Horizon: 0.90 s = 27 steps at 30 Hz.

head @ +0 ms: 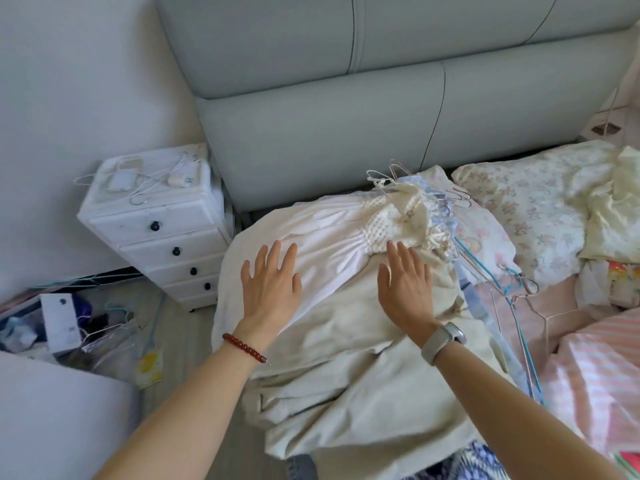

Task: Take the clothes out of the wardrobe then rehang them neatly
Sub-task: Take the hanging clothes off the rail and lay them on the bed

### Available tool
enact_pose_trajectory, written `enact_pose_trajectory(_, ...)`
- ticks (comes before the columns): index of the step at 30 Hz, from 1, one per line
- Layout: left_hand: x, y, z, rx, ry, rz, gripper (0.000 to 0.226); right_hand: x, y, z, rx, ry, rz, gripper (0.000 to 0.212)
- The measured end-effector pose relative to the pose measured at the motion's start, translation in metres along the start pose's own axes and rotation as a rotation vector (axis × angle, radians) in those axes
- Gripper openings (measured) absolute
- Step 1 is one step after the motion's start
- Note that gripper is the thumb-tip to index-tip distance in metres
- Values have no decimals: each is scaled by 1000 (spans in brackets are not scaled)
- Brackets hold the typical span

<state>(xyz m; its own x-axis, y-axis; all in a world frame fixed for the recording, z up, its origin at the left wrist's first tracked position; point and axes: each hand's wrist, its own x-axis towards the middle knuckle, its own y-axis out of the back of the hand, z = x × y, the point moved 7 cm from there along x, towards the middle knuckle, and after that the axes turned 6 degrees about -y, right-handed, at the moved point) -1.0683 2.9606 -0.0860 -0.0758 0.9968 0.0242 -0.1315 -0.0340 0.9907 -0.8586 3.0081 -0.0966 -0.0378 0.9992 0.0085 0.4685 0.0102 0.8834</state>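
My left hand (270, 285): flat, fingers spread, pressing on the white dress (332, 233), gripping nothing.
My right hand (407, 289): flat and open too, on the cream garment (346, 368) beside the dress's knitted top.
Clothes: piled at the bed's (588, 358) left edge, hangers (388, 180) toward the headboard (346, 109).
Open room: a narrow floor strip (183, 344) left of the bed.
Room: white drawers (156, 223) by the wall, clutter beneath them.
Bed, right side: loose hangers (512, 285) on pink striped bedding.

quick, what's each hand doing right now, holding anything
Left hand: open, fingers spread flat on the white garment, holding nothing.
Right hand: open, fingers straight, resting on the cream garment, holding nothing.
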Motion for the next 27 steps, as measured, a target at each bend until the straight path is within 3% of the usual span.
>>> enact_pose_trajectory(11, -247, 40, -30, -14, 124, -13, 48, -246, -1, -56, 8, 81, -112, 43)
enact_pose_trajectory(18, -399, 55, 0, -109, 76, 77, 43, -403, 17, -49, -28, 143, -102, 38)
enact_pose_trajectory(27, -567, 27, 20, -192, 100, -18, 42, -550, -2, -27, -63, 206, -262, 34)
